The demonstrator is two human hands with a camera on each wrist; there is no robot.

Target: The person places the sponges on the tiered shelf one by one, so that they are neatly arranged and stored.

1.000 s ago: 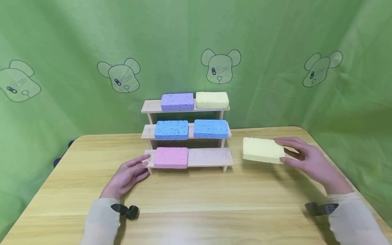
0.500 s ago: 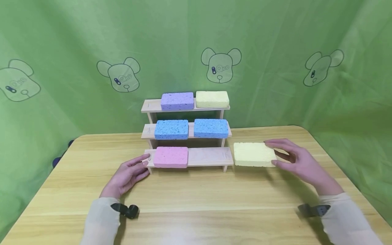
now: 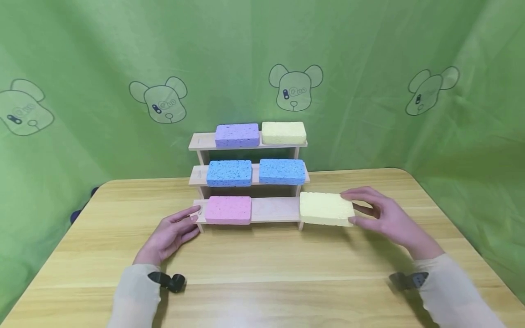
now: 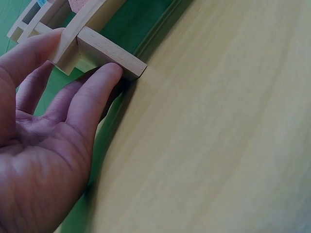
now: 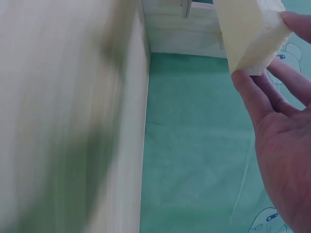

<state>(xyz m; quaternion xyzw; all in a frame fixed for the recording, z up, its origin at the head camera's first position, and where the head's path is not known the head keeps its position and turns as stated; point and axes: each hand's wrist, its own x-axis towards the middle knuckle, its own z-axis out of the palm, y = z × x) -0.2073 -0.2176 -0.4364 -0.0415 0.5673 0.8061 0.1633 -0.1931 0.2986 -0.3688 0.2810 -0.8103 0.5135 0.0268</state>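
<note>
A three-tier wooden shelf stand (image 3: 275, 208) stands on the table. My left hand (image 3: 174, 234) holds the left end of its lowest tier; in the left wrist view the fingertips lie against the board's end and its leg (image 4: 112, 52). My right hand (image 3: 381, 218) pinches a pale yellow sponge (image 3: 326, 208) by its right end, between thumb and fingers. The sponge is held level, its left edge overlapping the right end of the lowest tier in the head view. A pink sponge (image 3: 228, 210) lies on that tier's left half, with bare board to its right.
Two blue sponges (image 3: 229, 173) lie side by side on the middle tier. On the top tier are a purple sponge (image 3: 237, 135) and another pale yellow sponge (image 3: 284, 133). Behind the wooden table (image 3: 262, 269) hangs a green curtain (image 3: 229, 45) with bear-head prints.
My right hand has carried the pale yellow sponge leftward and slightly down, from well right of the stand to the lowest tier's right end. My left hand has stayed put.
</note>
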